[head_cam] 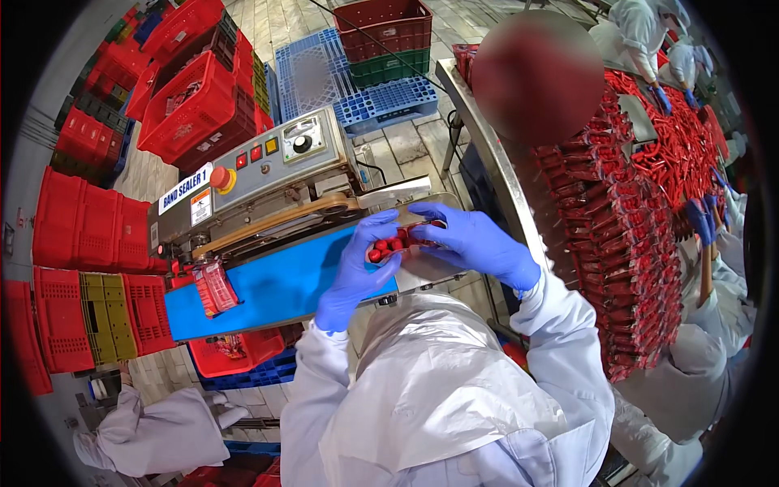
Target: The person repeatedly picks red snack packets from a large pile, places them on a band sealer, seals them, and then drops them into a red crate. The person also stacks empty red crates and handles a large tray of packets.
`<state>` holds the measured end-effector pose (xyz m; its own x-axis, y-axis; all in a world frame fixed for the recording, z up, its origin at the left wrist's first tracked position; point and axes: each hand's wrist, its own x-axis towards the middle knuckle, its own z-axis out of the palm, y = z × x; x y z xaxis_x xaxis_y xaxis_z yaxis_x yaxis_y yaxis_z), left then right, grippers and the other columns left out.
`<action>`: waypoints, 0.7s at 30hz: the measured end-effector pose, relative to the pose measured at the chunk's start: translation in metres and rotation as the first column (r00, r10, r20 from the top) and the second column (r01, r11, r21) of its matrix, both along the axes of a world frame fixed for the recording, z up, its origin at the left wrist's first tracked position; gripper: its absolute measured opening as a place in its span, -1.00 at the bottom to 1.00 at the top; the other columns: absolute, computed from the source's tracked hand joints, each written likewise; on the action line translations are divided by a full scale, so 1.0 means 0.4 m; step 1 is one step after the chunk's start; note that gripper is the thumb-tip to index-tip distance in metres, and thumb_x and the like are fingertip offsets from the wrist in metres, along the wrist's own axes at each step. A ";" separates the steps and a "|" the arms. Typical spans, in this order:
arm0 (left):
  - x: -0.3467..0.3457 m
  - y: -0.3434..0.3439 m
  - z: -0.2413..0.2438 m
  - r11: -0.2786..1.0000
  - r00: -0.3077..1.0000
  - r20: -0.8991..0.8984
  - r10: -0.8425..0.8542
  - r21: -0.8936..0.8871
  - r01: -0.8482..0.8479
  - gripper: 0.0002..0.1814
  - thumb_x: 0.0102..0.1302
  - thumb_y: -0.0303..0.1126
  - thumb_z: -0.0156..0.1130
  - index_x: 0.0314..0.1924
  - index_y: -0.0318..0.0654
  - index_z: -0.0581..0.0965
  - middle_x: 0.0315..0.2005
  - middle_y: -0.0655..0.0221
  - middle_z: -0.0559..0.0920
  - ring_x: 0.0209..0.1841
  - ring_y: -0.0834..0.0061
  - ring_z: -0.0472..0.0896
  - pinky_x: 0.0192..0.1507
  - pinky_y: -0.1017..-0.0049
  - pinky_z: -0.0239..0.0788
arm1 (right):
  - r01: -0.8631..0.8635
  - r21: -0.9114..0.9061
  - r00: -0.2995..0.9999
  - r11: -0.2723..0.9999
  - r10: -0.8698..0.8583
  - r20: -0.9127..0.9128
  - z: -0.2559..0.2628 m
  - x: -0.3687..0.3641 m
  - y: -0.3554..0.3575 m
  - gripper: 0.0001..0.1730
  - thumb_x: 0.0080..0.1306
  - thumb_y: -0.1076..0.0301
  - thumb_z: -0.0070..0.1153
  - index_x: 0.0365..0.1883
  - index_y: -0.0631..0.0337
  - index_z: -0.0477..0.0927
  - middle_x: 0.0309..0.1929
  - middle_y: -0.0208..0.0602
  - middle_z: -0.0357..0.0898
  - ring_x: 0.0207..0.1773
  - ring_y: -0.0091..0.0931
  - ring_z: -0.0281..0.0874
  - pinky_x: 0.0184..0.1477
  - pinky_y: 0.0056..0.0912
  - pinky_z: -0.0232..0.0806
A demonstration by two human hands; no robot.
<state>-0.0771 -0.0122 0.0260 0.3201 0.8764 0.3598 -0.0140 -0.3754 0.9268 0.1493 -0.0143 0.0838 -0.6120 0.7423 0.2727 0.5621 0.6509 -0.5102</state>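
Note:
Both my hands wear blue-violet gloves. Between them is a clear-sided packet of short red sausages (389,246), its contents partly covered by my fingers. My left hand (364,259) grips the packet's left end with thumb and fingers. At the other end, my right hand (468,237) has its fingers curled over the packet. This is just in front of the infeed of a band sealer (292,164), over the end of its blue conveyor belt (274,274). A filled red packet (215,287) lies at the belt's far left end.
To the right, a steel-edged table (517,201) carries rows of filled packets (614,243) and a heap of loose red sausages (675,140). Several gloved co-workers stand along it. Red crates (188,103) are stacked at left; another red crate (237,353) sits below the belt.

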 end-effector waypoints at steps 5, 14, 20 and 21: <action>-0.069 -0.010 0.074 0.994 0.914 -0.401 0.062 0.103 -0.022 -0.84 0.05 -0.64 0.35 -0.40 -0.36 0.50 -0.08 0.13 0.56 -0.04 0.31 0.60 -0.07 0.46 0.47 | 0.012 -0.094 0.995 0.995 -0.002 0.098 -0.015 0.069 0.019 -0.85 0.25 0.36 0.18 -0.26 0.12 0.49 -0.12 -0.20 0.54 -0.26 -0.20 0.57 -0.29 -0.30 0.43; -0.056 -0.017 -0.065 0.962 0.996 0.068 0.063 -0.271 -0.042 -0.76 0.24 -0.64 0.20 -0.09 -0.28 0.50 -0.09 0.31 0.59 -0.03 0.51 0.58 -0.02 0.49 0.44 | 0.149 -0.167 0.971 0.975 -0.176 -0.164 -0.048 0.014 -0.012 -0.89 0.20 0.37 0.15 -0.35 0.15 0.48 -0.27 -0.27 0.51 -0.34 -0.23 0.52 -0.33 -0.22 0.36; -0.050 0.040 -0.042 0.812 0.992 0.129 -0.009 -0.578 0.082 -0.63 0.46 -0.41 0.00 0.22 -0.33 0.39 0.06 0.29 0.55 0.11 0.51 0.51 0.15 0.52 0.35 | 0.287 -0.270 0.867 0.919 -0.369 -0.335 -0.122 -0.023 0.089 -0.87 0.22 0.39 0.12 -0.41 0.21 0.44 -0.52 -0.28 0.46 -0.58 -0.36 0.42 -0.50 -0.34 0.25; -0.050 0.044 -0.061 0.907 0.996 -0.094 0.012 -0.417 -0.051 -0.61 0.50 -0.35 -0.04 0.24 -0.36 0.36 0.09 0.27 0.54 0.14 0.50 0.49 0.21 0.54 0.31 | 0.304 -0.380 0.830 0.874 -0.438 -0.345 -0.136 -0.034 0.104 -0.87 0.21 0.40 0.12 -0.42 0.23 0.43 -0.57 -0.30 0.40 -0.60 -0.44 0.35 -0.51 -0.37 0.21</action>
